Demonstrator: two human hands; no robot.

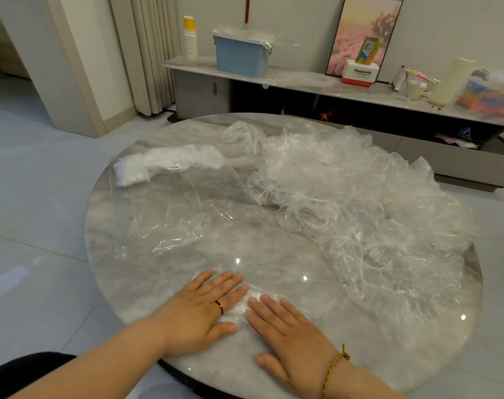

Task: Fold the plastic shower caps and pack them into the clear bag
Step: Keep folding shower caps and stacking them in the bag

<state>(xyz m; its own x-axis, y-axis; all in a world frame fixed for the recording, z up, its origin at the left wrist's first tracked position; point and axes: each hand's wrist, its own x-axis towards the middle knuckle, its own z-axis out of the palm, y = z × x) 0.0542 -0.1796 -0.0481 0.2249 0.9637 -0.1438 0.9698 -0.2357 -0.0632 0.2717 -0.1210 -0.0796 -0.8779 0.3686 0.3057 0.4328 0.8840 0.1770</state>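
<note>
Folding step here. Both hands are flat with straight fingers, nothing pinched: my left hand (199, 312) and right hand (288, 335) press one cap (245, 305) onto the near side of the table (273, 254), with the crumpled plastic showing between my fingers. I'd say I'm squashing the air out, so this is mid-fold, not packing yet.

The pile (360, 203) of loose caps sits on the right, apart from my hands, and it's big, so the job looks far from done. The bag (170, 208) lies on the left with a white bundle (164, 165) at its far end, probably caps already folded.

Next I'd guess: hold one side down, fold the other side over into a narrow strip, then slide it into the bag. The thin film will likely spring open if I lift both hands at once.
</note>
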